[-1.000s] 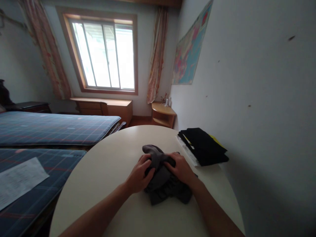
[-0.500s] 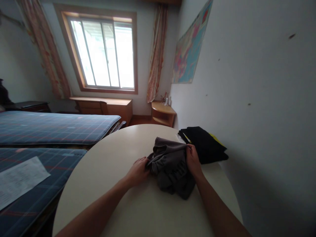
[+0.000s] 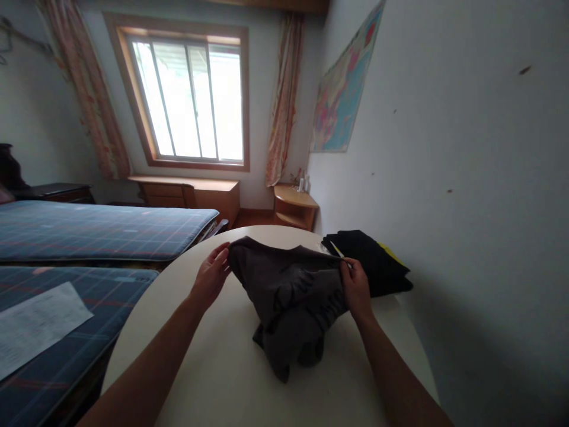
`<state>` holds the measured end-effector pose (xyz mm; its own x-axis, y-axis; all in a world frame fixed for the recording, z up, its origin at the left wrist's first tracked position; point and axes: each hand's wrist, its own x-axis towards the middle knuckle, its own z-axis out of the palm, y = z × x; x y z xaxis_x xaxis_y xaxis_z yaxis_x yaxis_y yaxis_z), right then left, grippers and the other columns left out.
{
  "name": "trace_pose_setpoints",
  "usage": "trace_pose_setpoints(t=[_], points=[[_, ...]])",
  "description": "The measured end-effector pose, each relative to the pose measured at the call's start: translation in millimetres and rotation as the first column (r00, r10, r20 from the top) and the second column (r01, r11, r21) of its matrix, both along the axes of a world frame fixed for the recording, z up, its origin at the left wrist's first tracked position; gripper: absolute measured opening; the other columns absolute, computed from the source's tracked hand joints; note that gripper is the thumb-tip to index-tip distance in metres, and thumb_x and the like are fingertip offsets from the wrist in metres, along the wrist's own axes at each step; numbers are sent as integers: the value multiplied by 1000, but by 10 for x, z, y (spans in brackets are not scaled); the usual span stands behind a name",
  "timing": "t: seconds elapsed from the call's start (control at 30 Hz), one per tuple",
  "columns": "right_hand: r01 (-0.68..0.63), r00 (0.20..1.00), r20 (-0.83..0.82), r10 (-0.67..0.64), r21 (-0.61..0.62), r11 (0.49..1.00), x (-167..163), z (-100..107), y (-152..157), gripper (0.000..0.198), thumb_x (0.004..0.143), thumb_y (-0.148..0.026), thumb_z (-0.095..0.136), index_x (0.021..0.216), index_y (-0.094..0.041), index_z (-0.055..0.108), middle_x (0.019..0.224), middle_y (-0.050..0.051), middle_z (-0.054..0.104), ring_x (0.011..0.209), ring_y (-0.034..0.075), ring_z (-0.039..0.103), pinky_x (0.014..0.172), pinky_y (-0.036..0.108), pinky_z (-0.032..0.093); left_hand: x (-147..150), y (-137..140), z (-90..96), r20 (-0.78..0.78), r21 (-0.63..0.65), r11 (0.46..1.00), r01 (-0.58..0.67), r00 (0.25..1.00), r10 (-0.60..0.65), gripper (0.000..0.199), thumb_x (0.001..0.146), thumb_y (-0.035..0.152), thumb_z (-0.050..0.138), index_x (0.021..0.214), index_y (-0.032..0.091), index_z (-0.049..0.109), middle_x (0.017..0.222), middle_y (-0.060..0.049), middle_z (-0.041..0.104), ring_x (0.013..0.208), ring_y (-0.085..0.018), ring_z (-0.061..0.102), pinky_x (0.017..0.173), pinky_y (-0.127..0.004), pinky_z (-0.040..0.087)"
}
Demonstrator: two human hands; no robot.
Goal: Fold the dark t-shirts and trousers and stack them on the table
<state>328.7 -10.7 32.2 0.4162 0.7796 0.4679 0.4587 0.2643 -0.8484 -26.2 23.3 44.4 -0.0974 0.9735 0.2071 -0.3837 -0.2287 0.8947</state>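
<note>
A dark grey cloth garment (image 3: 288, 290) with black lettering is stretched between my two hands over the round white table (image 3: 208, 367). Its lower part hangs in crumpled folds towards the tabletop. My left hand (image 3: 212, 274) is closed on the garment's upper left corner. On the other side, my right hand (image 3: 357, 284) pinches its upper right edge. Just beyond the right hand lies a stack of folded black cloth (image 3: 373, 261) with a bit of yellow at its edge. The exact kind of garment cannot be made out.
Left of the table are plaid mattresses (image 3: 102, 231), with a sheet of paper (image 3: 40, 326) on the nearer one. The white wall (image 3: 480, 249) stands close on the right. A wooden corner shelf (image 3: 296, 197) is beyond the table's far edge.
My left hand has moved left and away from me, pulling the grey garment out wide. From a crumpled bunch it has become a taut upper edge with lettering more visible. The right hand shifted slightly right.
</note>
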Motion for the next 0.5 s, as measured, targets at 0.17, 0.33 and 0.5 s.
trace_pose_setpoints(t=[0.17, 0.33, 0.5], points=[[-250, 938, 174, 300, -260, 933, -61, -88, -14, 44, 84, -62, 51, 73, -20, 61, 98, 10, 72, 98, 30, 64, 93, 43, 46, 69, 33, -341, -342, -68, 985, 156, 924, -170, 84, 68, 39, 82, 140, 19, 43, 134, -17, 59, 120, -29, 59, 103, -45, 45], [-444, 864, 72, 498, -354, 823, -73, -93, -54, 41, 82, -59, 58, 84, -19, 64, 103, 10, 72, 102, 31, 64, 94, 45, 48, 168, 63, -584, -542, -54, 988, 147, 826, -153, 79, 61, 31, 84, 132, 17, 53, 121, -14, 67, 115, -32, 62, 104, -49, 42], [-706, 679, -183, 711, -427, 564, -110, 22, -179, 58, 75, -48, 71, 125, -22, 56, 101, 6, 73, 89, 25, 68, 81, 41, 55, 122, 64, -361, -456, 24, 994, 105, 886, -82, 43, 70, 39, 74, 105, 16, 67, 99, -9, 73, 95, -27, 66, 89, -41, 51]])
